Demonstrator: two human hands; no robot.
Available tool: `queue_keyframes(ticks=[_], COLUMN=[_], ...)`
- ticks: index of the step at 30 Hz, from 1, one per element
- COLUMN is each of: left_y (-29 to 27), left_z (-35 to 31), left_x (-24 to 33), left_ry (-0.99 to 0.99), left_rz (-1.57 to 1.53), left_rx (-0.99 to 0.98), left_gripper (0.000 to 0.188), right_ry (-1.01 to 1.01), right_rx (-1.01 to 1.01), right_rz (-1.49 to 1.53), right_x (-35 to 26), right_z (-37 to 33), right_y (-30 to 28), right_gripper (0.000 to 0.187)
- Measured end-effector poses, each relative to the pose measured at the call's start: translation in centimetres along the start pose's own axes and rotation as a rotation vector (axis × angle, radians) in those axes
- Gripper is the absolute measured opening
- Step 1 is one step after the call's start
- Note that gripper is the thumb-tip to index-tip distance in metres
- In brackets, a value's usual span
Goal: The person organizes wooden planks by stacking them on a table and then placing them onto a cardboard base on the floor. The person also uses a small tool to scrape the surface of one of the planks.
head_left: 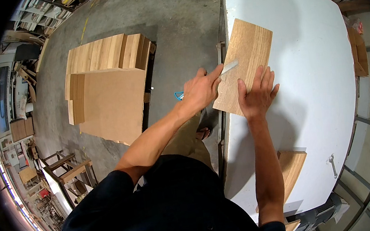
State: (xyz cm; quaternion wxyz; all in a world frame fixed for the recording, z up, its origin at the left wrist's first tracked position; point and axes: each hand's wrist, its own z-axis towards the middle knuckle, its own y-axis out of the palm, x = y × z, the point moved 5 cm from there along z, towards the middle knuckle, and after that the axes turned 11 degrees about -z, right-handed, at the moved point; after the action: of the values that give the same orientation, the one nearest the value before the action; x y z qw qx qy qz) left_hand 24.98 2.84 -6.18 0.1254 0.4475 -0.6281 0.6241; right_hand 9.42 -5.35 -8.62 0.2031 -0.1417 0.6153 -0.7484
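Left hand (200, 89), I noted, gripped a flat tool (229, 67) against the board (250, 41); right hand (257, 97), thumb spread, lay flat on that board, which overhung the white table (318, 79).

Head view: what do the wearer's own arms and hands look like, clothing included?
The left hand and right hand are ungloved, with no watch visible. Both forearms are bare below the short, very dark sleeves of a plain-looking shirt.
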Motion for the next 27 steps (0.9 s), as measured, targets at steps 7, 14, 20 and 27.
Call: queue_keyframes(ticks=[7, 14, 20, 27], left_y=[-0.5, -2.2, -2.7, -3.3], left_z=[5.2, 10.4, 11.4, 14.9], left_x=[0.3, -1.7, -6.0, -1.1], left_ry=[0.071, 0.183, -0.149, 0.306], left_rz=[0.007, -0.153, -0.884, -0.196], left_rx=[0.039, 0.139, -0.073, -0.027], left_gripper=[0.041, 0.042, 0.04, 0.047], right_ry=[0.011, -0.075, -0.105, -0.084], right_rx=[-0.024, 0.041, 0.059, -0.012], right_rz=[0.017, 0.072, 0.093, 0.073], right_x=[0.1, -0.4, -0.4, -0.4], right_z=[0.0, -0.3, -0.4, -0.4], right_y=[0.1, -0.3, -0.8, -0.9], right_gripper=[0.077, 0.073, 0.07, 0.069])
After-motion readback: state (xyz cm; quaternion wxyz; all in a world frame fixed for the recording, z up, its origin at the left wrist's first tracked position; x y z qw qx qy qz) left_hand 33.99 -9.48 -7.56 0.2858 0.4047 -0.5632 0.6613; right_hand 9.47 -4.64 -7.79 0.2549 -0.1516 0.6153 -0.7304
